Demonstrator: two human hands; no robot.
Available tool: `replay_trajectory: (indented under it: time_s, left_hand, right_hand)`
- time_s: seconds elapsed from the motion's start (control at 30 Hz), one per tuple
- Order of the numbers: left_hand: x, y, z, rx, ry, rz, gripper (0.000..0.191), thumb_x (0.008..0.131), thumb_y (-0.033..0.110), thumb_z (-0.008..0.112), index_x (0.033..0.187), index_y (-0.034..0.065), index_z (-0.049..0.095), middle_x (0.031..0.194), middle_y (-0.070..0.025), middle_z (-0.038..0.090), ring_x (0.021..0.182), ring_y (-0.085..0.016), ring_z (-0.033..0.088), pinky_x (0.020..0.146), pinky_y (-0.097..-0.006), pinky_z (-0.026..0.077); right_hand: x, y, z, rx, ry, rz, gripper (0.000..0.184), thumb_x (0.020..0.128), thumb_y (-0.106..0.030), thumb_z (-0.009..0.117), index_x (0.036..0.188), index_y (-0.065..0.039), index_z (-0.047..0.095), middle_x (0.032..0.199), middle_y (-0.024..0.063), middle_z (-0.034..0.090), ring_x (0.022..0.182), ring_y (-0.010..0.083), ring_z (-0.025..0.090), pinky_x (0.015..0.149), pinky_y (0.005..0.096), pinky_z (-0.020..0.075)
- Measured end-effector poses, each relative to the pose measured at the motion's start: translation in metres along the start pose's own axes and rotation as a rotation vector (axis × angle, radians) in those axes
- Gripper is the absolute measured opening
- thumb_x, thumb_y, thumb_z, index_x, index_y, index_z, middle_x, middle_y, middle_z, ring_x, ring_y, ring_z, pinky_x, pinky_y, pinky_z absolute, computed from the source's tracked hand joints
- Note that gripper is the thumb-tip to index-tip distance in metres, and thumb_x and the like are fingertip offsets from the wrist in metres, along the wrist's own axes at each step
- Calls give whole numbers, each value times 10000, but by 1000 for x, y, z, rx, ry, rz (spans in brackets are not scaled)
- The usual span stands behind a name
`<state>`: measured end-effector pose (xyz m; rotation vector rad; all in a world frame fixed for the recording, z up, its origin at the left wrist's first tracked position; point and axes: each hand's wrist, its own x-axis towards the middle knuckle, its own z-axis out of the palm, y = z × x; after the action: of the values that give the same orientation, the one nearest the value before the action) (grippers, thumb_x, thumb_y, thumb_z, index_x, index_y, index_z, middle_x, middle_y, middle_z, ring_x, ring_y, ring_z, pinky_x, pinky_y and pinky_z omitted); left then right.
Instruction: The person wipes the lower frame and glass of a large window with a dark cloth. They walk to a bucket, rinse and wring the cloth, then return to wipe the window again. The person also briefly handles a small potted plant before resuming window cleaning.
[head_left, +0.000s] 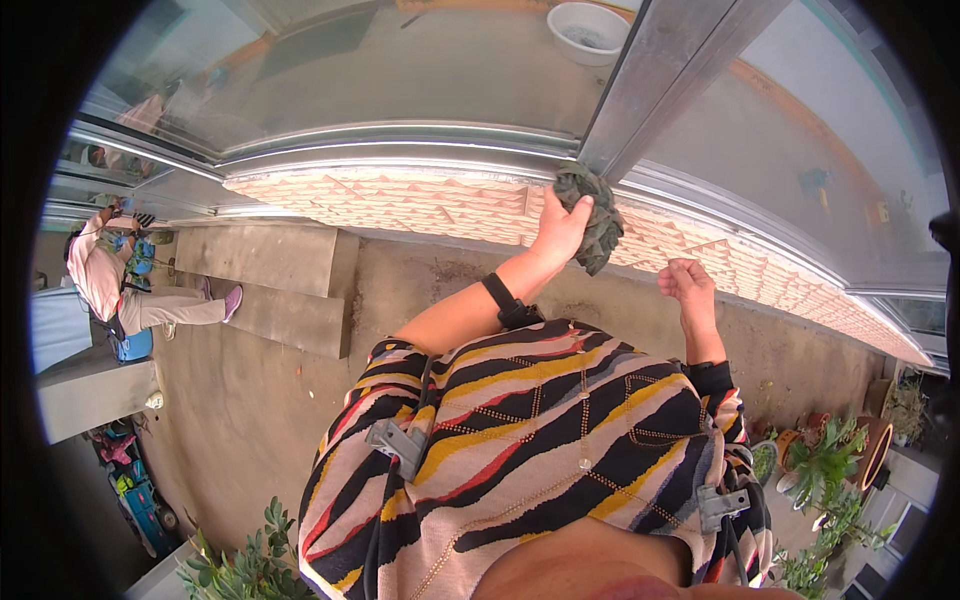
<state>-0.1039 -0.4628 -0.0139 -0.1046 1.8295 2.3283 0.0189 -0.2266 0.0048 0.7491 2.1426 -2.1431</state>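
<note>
My left hand (564, 229) grips a crumpled dark green cloth (589, 217), with the thumb over its near side. The cloth touches the foot of the metal window post (660, 75), at the sill above the pink textured wall tiles (420, 202). To the right, my right hand (686, 281) is raised in front of the tiles, its fingers curled in and nothing visible between them. Large glass panes (480, 82) stand on both sides of the post. A white basin (589, 34) with something grey in it shows at the top, in or through the glass.
Concrete steps (262, 262) abut the wall at left. Beyond them another person (112, 277) stands with arms raised at the glass. A blue toy-like vehicle (139, 487) is at lower left. Leafy plants (240, 562) grow at the bottom, and potted plants (832, 450) line the right.
</note>
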Motion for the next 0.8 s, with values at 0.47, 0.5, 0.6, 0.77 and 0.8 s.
replay_trajectory:
  time_s: [0.47, 0.5, 0.6, 0.77, 0.8]
  left_hand:
    - [12, 27, -145, -180, 574, 204, 430, 955, 134, 633, 1321, 30, 432, 1184, -127, 599, 998, -216, 630, 834, -347, 551]
    - [23, 31, -152, -205, 651, 243, 470, 953, 159, 634, 1327, 14, 390, 1197, -139, 575, 1012, -221, 611, 853, -350, 533]
    - [45, 23, -119, -140, 773, 275, 616, 935, 186, 663, 1378, 10, 273, 1273, -177, 507, 1113, -242, 551, 944, -374, 486]
    - [5, -20, 6, 111, 178, 194, 582, 879, 102, 705, 1331, 22, 349, 1165, -148, 567, 1068, -212, 565, 947, -355, 465]
    - [-2, -20, 29, 184, -47, 200, 588, 890, 103, 707, 1351, 23, 352, 1175, -118, 570, 1074, -186, 560, 947, -337, 467]
  right_hand:
    - [-12, 24, -64, 78, 199, 49, 183, 964, -197, 627, 1005, -19, 642, 860, 74, 690, 716, 129, 636, 643, 261, 508]
    - [-11, 25, -64, 63, 226, 76, 183, 963, -195, 626, 1005, -18, 641, 859, 74, 690, 716, 128, 636, 643, 260, 508]
    - [-5, 23, -56, 54, 145, 15, 184, 962, -190, 626, 1011, -13, 642, 859, 71, 689, 716, 127, 633, 646, 257, 507]
    - [7, 7, -25, 20, 56, -5, 183, 968, -188, 624, 1015, -12, 642, 861, 68, 690, 716, 125, 628, 658, 260, 508]
    - [8, 3, -20, 18, 37, -16, 181, 969, -186, 623, 1014, -12, 642, 862, 68, 691, 716, 125, 628, 661, 262, 508]
